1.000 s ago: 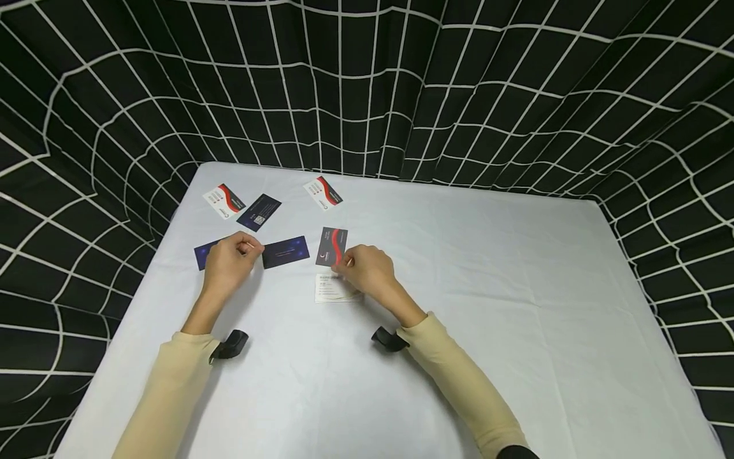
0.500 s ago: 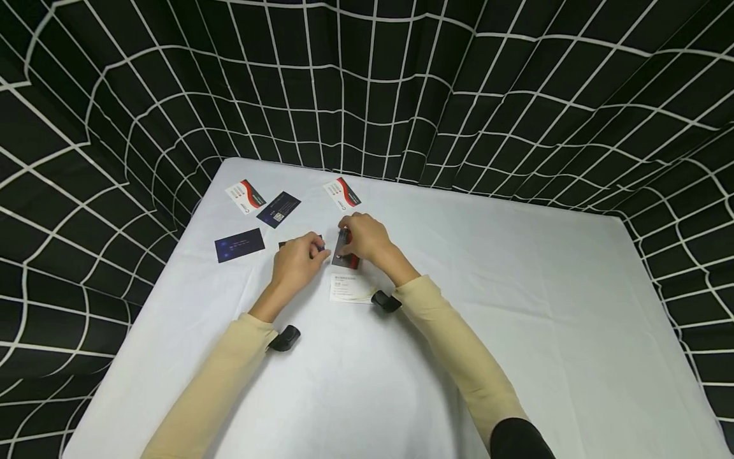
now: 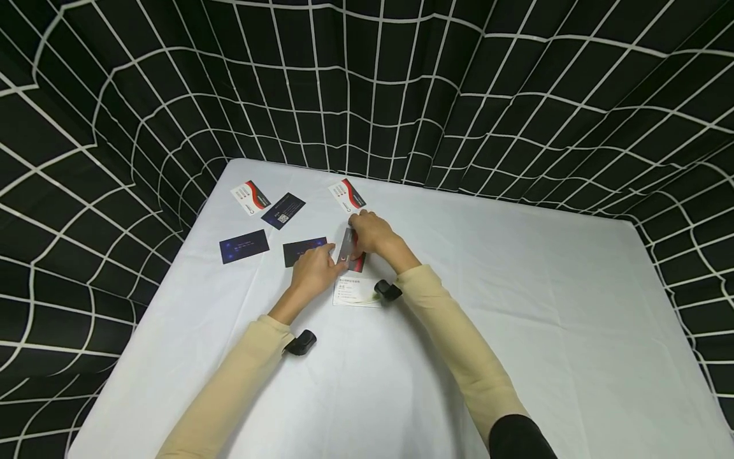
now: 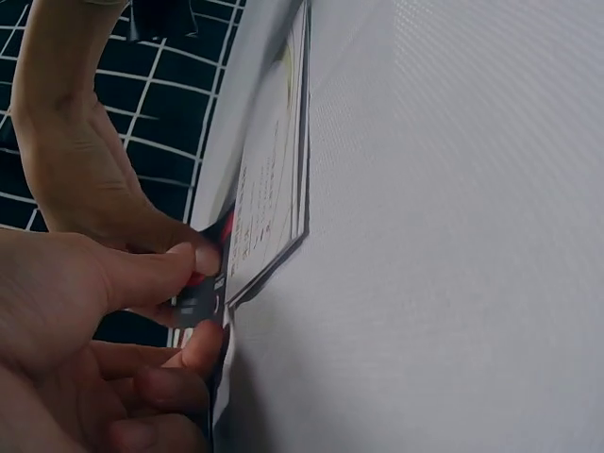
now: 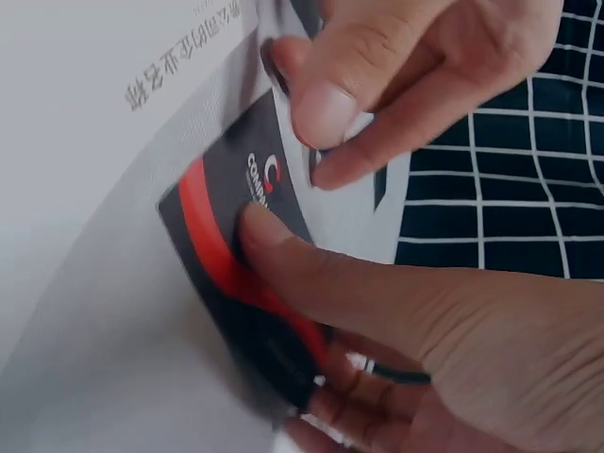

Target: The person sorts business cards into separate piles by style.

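A dark grey business card with a red stripe (image 5: 212,217) is tilted, one edge raised off the tablecloth. My right hand (image 3: 375,234) holds it, thumb on its printed face and fingers at its far edge. My left hand (image 3: 312,271) is at the card's left edge, its thumb and index finger apart; whether they touch the card I cannot tell. Just in front lies a pile of white business cards (image 3: 351,293), its layered edges seen in the left wrist view. A dark blue business card (image 3: 298,251) lies flat beyond the left hand's fingers.
Farther left lies another dark blue card (image 3: 244,247). Behind are a dark card with a QR code (image 3: 287,207) and two white-and-red cards, one at left (image 3: 249,197) and one at centre (image 3: 346,194). A black gridded curtain (image 3: 395,83) hangs behind the white table (image 3: 516,319).
My left hand has moved right, leaving the dark blue cards, to the grey card's edge. The right hand has shifted from the card's near corner to its far side and tilted it.
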A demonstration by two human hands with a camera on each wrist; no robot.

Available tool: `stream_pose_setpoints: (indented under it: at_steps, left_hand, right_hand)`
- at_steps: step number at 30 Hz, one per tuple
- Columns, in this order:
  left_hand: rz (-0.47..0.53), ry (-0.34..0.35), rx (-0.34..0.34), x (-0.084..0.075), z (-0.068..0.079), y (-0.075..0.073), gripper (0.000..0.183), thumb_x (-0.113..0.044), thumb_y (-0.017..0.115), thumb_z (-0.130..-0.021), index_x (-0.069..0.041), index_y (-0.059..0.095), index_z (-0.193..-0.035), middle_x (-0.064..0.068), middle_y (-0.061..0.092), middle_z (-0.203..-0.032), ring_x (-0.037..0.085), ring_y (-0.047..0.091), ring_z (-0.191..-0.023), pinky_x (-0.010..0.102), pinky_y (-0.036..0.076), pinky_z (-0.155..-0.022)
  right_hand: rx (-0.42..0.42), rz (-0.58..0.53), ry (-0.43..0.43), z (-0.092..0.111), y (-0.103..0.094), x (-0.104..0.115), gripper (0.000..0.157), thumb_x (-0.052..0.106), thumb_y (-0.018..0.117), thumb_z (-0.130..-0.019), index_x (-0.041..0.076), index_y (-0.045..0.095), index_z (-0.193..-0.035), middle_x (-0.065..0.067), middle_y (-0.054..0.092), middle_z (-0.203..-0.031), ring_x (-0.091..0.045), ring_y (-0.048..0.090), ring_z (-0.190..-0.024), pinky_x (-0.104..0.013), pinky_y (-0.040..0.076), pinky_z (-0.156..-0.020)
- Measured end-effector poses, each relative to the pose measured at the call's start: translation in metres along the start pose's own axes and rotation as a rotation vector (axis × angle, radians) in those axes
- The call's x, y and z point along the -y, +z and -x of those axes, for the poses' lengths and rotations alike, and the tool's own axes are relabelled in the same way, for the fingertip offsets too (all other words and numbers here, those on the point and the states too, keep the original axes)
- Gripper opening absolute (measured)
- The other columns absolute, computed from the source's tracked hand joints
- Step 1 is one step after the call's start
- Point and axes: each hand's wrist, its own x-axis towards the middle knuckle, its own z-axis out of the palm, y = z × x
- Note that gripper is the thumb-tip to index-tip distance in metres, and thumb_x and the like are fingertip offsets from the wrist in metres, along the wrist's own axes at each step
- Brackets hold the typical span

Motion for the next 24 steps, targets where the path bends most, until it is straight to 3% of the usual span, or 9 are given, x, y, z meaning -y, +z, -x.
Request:
stream_pose_setpoints:
  at_steps: [5,10,17,21,24]
  left_hand:
    - [0.051,-0.014,-0.004,-0.001,-0.002,0.002,0.056,-0.027,0.078,-0.084,0.003,0.060,-0.127,0.000,0.063,-0.065,0.015,0.056,-0.058,0.033,0.043,-0.057]
    - [0.102,-0.008,-0.032,-0.001,-0.002,0.004,0.041,-0.026,0.078,-0.084,0.000,0.068,-0.114,0.001,0.060,-0.067,0.015,0.053,-0.058,0.031,0.040,-0.056]
    - [0.197,0.019,-0.142,-0.003,-0.004,0.006,0.019,-0.017,0.078,-0.084,-0.002,0.070,-0.093,0.002,0.063,-0.072,0.017,0.055,-0.066,0.035,0.042,-0.064]
    - [0.301,0.023,-0.144,-0.008,-0.004,0.005,0.015,-0.010,0.074,-0.086,0.001,0.070,-0.095,0.007,0.066,-0.076,0.017,0.057,-0.066,0.030,0.042,-0.063]
    - [0.507,0.002,-0.087,-0.015,-0.001,0.001,0.017,-0.004,0.068,-0.090,0.008,0.066,-0.102,0.018,0.068,-0.086,0.021,0.065,-0.072,0.026,0.050,-0.063]
  right_hand:
    - [-0.084,-0.084,-0.059,0.002,0.000,-0.008,0.051,0.017,0.087,-0.073,0.008,0.064,-0.117,-0.007,0.058,-0.107,-0.022,0.056,-0.093,-0.039,0.047,-0.084]
    - [-0.229,-0.286,-0.126,0.009,-0.001,-0.017,0.026,0.012,0.083,-0.078,0.004,0.069,-0.099,-0.008,0.061,-0.091,-0.020,0.055,-0.082,-0.034,0.045,-0.076]
    - [-0.307,-0.480,-0.114,0.023,-0.003,-0.028,0.020,0.011,0.080,-0.081,0.002,0.069,-0.095,-0.007,0.060,-0.088,-0.022,0.058,-0.085,-0.032,0.046,-0.075]
    - [-0.350,-0.575,-0.062,0.034,-0.001,-0.035,0.020,0.012,0.079,-0.083,0.000,0.069,-0.097,-0.007,0.061,-0.086,-0.024,0.061,-0.086,-0.031,0.047,-0.075]
    - [-0.372,-0.661,-0.008,0.044,0.001,-0.040,0.022,0.011,0.079,-0.083,-0.001,0.069,-0.098,-0.006,0.062,-0.084,-0.019,0.061,-0.078,-0.027,0.046,-0.068]
